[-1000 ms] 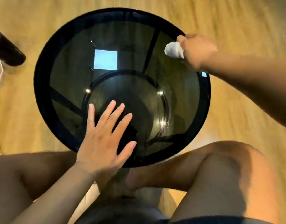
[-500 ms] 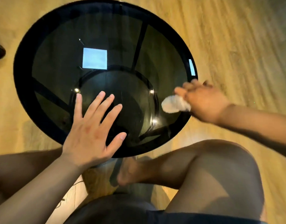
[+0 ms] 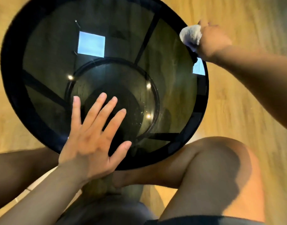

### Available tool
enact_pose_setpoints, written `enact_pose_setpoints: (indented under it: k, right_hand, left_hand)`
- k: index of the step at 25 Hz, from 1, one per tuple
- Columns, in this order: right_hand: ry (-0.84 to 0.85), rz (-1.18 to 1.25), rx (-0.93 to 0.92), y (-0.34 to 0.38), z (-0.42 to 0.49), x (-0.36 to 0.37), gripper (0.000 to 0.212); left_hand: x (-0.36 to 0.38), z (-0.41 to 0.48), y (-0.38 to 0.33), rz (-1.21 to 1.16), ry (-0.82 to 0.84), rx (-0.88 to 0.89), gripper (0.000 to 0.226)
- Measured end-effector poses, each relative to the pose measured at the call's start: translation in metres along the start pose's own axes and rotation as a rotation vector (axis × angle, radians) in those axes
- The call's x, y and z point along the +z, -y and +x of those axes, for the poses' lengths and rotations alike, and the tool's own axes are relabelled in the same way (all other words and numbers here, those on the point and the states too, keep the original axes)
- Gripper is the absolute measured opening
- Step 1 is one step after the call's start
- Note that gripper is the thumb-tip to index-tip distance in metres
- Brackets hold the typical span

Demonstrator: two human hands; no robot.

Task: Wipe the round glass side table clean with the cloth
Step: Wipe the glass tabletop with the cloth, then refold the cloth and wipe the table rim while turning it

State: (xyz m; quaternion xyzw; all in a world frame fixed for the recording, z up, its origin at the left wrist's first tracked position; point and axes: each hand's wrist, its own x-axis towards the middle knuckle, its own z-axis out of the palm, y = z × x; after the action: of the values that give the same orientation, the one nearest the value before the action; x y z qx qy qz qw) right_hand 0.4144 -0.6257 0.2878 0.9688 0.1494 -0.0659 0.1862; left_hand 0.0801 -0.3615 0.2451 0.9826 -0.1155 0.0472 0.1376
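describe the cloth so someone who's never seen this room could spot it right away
Start at the round glass side table with the black rim on the wooden floor. Follow its rim to the far right edge, where the right hand grips the cloth. It is the only white, bunched, fluffy thing there.

**Count of what is in view**

One round glass counter with a dark rim. One white cloth, bunched. Two hands: the left hand and the right hand. Two bare knees. One wooden floor beneath it all.
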Motion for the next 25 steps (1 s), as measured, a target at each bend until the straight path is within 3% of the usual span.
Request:
enact_pose_setpoints:
  k: [7,11,13,18,23,25]
  right_hand:
    - [0.214,0.196,0.052,0.023,-0.169,-0.009,0.042]
    - [0.321,0.315,0.036,0.08,-0.25,-0.008,0.039]
    - [0.374,0.345,-0.008,0.12,-0.273,-0.019,0.035]
    - [0.37,0.473,-0.118,0.227,-0.285,-0.058,0.042]
    - [0.308,0.819,-0.423,0.298,-0.244,-0.091,0.029]
    - [0.306,1.13,-0.429,0.297,-0.246,-0.107,0.039]
  left_hand:
    - [0.001,0.001,0.002,-0.081,-0.051,-0.024,0.063]
    - [-0.003,-0.004,0.002,-0.151,-0.097,-0.048,0.059]
    - [-0.007,-0.007,0.006,-0.174,-0.131,-0.145,0.058]
    - [-0.024,-0.033,0.034,-0.274,-0.288,-0.391,0.053]
    - [-0.064,-0.053,0.036,-0.586,-0.486,-0.612,0.05]
    - [-0.079,-0.064,0.032,-0.819,-0.505,-0.738,0.038]
